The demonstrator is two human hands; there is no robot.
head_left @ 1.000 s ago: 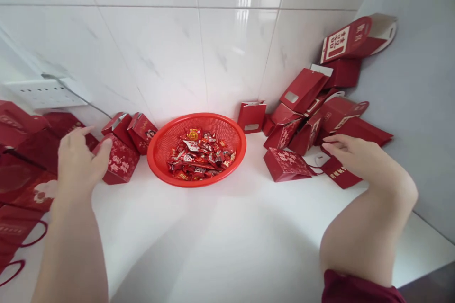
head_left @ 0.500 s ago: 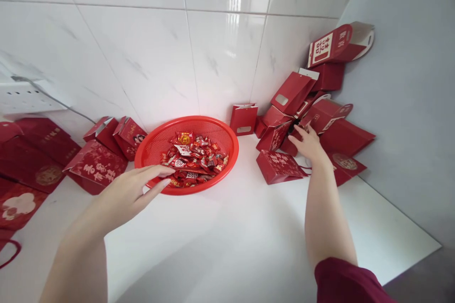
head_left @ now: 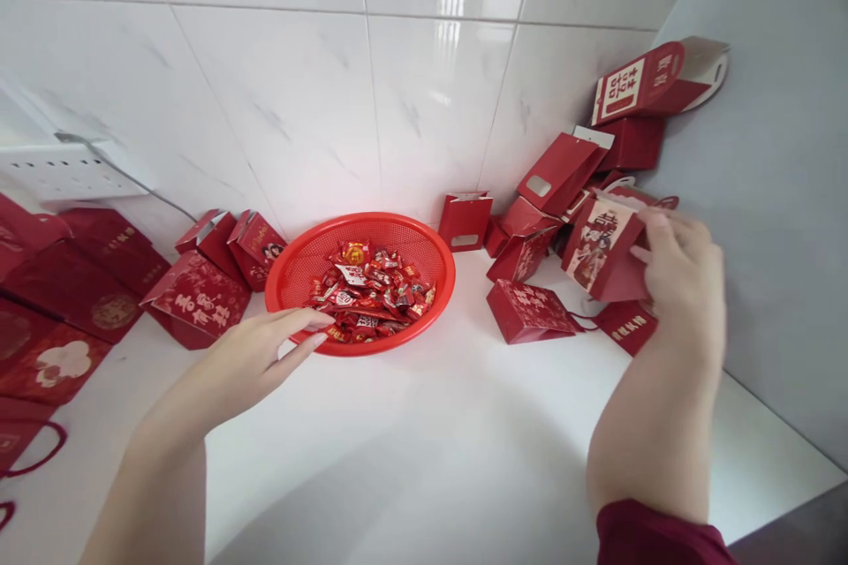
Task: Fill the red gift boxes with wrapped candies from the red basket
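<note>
My left hand [head_left: 271, 349] lies at the near left rim of a red plastic basket [head_left: 445, 269], fingers stretched out over it and thumb apart. Wrapped candies [head_left: 377, 291], mostly red, are heaped inside the basket. On the right, my right hand [head_left: 685, 269] grips a red gift box [head_left: 600, 243] at its right side. That box is tilted and carries a pale panel with printed figures. Behind and beside it is a pile of other red boxes [head_left: 563, 168]. A box with white lettering [head_left: 530, 311] lies on its side just left of the right hand.
A small red bag [head_left: 465, 221] stands against the tiled wall [head_left: 278, 106]. More red boxes [head_left: 199, 300] and bags [head_left: 66, 282] are on the left. A cable [head_left: 132, 181] runs from a socket strip [head_left: 72, 169] behind them. A pale panel [head_left: 782, 194] bounds the white table [head_left: 411, 441] at right.
My right hand has taken a gift box from the pile and moved it up and to the right. The left hand stays at the basket rim. The whole view has shifted slightly.
</note>
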